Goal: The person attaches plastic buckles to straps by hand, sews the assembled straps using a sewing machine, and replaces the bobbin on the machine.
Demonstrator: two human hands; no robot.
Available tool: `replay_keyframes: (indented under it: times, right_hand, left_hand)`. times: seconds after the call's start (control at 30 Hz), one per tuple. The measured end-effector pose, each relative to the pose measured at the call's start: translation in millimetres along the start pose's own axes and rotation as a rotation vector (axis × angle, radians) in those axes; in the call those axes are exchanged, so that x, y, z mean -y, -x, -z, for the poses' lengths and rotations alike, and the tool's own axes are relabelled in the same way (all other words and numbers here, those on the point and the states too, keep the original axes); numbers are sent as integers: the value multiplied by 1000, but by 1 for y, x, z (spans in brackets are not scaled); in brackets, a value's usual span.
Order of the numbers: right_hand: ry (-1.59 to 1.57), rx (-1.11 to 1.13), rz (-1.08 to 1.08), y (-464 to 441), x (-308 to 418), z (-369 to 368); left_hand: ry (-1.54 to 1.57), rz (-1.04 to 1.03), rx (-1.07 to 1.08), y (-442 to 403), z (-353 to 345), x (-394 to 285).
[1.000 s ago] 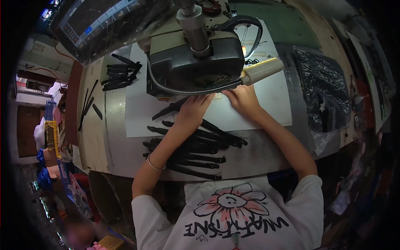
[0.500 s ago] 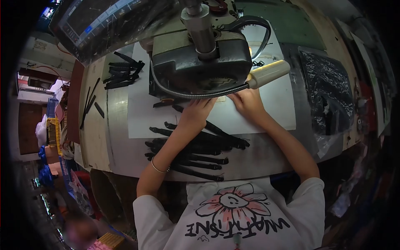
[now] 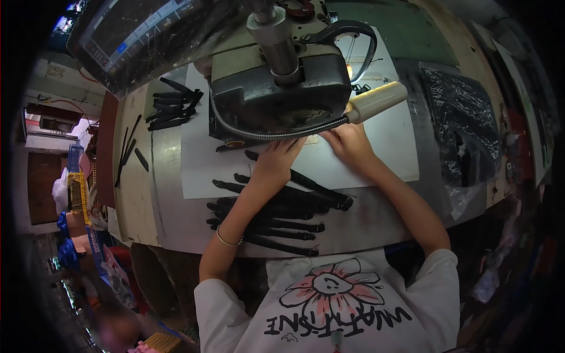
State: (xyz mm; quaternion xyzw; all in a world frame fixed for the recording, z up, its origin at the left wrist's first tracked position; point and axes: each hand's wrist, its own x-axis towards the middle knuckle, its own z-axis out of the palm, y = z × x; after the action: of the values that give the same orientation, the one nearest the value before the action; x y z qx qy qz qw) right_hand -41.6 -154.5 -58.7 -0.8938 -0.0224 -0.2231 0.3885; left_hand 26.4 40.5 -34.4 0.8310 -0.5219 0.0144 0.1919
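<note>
Under the front of a dark sewing machine head (image 3: 279,97), my left hand (image 3: 278,159) rests over the white sheet (image 3: 382,159), its fingertips hidden by the machine. My right hand (image 3: 352,144) lies to its right, close to the lamp, with its fingers partly covered too. What either hand holds cannot be made out. A dark strip reaches out beside my left hand. Below my left hand and forearm, several black fabric strips (image 3: 282,224) lie spread on the metal tabletop (image 3: 371,220).
More black strips (image 3: 173,106) are piled at the upper left, with thin ones (image 3: 126,150) farther left. A plastic bag of black material (image 3: 462,129) lies at the right. A cream lamp (image 3: 378,101) and a screen (image 3: 129,35) stand around the machine.
The dark strip left of my left hand has shifted inward and now shows less of its length. Both hands stay close together under the machine, while the whole view has shifted slightly.
</note>
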Motion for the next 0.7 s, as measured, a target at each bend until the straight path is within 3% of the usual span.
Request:
replay_keyframes:
  times: [0.13,0.23,0.4,0.5,0.63,0.7]
  right_hand:
    - [-25,99,66,-7,10,18]
    - [130,83,258,-8,2,11]
    - [234,30,392,-8,0,11]
    - [279,49,455,-4,3,15]
    - [200,129,489,13,16,27]
    - [81,136,397,23,16,26]
  left_hand:
    - [22,17,-20,1,2,0]
    - [79,59,-64,1,3,-4]
    - [237,93,-152,3,13,-22]
    - [379,78,-28,17,31,-37]
    - [1101,118,407,82,77,-38]
    - [1410,-47,558,135,81,-22]
